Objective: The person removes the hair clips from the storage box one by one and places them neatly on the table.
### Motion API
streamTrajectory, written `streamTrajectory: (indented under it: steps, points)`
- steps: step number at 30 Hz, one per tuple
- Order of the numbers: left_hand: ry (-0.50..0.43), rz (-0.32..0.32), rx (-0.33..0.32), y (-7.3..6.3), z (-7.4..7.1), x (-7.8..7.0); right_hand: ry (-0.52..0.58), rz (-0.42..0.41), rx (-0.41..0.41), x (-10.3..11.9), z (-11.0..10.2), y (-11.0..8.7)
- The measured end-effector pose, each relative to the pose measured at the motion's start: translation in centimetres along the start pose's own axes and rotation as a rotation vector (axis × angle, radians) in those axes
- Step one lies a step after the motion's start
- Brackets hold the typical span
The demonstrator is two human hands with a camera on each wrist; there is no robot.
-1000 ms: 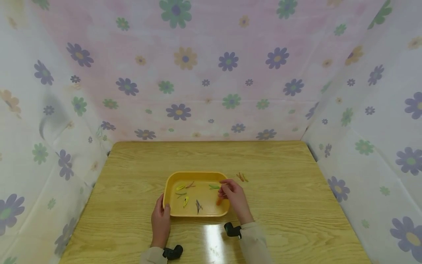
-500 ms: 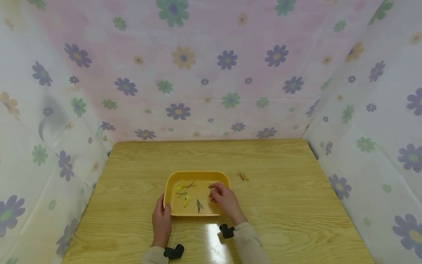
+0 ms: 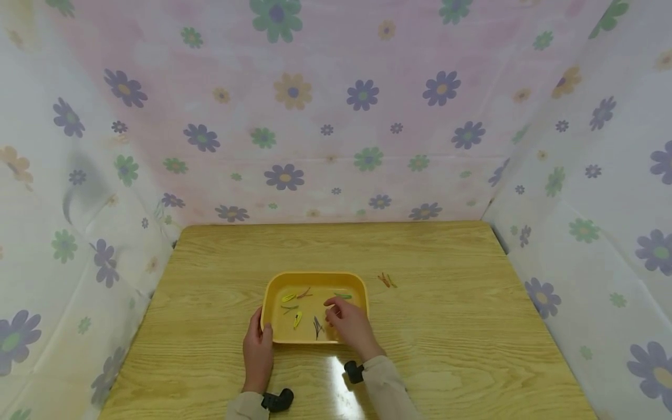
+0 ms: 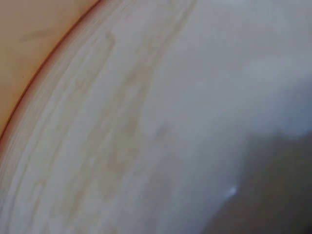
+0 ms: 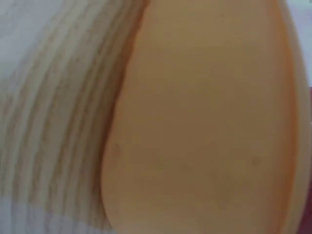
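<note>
A yellow plastic tray (image 3: 315,275) stands on the table in the head view. My left hand (image 3: 257,353) grips its left end, thumb at the front corner and fingers along the outer side. Over the tray's right half hovers my right hand (image 3: 350,326), fingers loosely bent, with no object showing between them. Inside lie small hair clips: a yellow snap clip (image 3: 289,298), a second yellow clip (image 3: 297,319), pinkish pins (image 3: 304,293), green pins (image 3: 289,307) and dark pins (image 3: 318,328), these just left of the right fingertips. A green clip (image 3: 343,296) lies behind that hand.
Several reddish and yellowish pins (image 3: 387,280) lie on the wooden table (image 3: 446,315), right of the tray. Flower-printed sheets (image 3: 325,116) enclose the back and sides. The wrist views show mostly blurred table and the tray's wall (image 5: 204,122).
My right hand has moved left over the tray, from its right rim toward the dark pins, and the green clip shows again behind it. The left hand keeps its hold on the tray.
</note>
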State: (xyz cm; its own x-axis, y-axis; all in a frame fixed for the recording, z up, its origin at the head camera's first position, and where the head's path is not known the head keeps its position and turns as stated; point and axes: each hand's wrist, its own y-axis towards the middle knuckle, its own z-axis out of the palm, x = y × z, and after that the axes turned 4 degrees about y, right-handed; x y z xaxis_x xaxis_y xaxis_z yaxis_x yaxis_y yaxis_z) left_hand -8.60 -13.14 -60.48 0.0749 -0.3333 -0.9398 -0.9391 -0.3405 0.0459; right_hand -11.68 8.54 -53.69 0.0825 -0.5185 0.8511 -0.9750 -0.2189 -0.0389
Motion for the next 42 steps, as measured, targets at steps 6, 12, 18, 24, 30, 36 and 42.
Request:
streamTrajectory:
  steps: [6,12,18,24,30,36,42]
  points:
    - [0.013,-0.001,0.006,0.0,0.1,-0.1,-0.163,-0.035,0.0,0.0,0.6,0.0]
    - [0.028,-0.005,-0.008,-0.1,0.1,-0.2,-0.291,-0.067,0.009,-0.1,1.2,-0.1]
    - [0.043,-0.012,-0.009,-0.2,0.0,-0.1,-0.331,-0.065,0.003,0.2,1.4,-0.3]
    - [0.04,-0.013,-0.012,-0.2,0.0,0.0,-0.304,-0.042,0.1,0.5,1.2,-0.1]
    - [0.016,-0.015,0.006,-0.1,0.1,0.0,-0.306,-0.042,0.197,0.6,1.1,0.4]
    - [0.021,-0.012,0.0,-0.1,0.1,0.1,-0.379,-0.059,0.225,0.5,1.3,0.6]
    - [0.027,-0.009,-0.001,0.0,0.0,0.2,-0.394,-0.039,0.201,0.2,1.6,0.6]
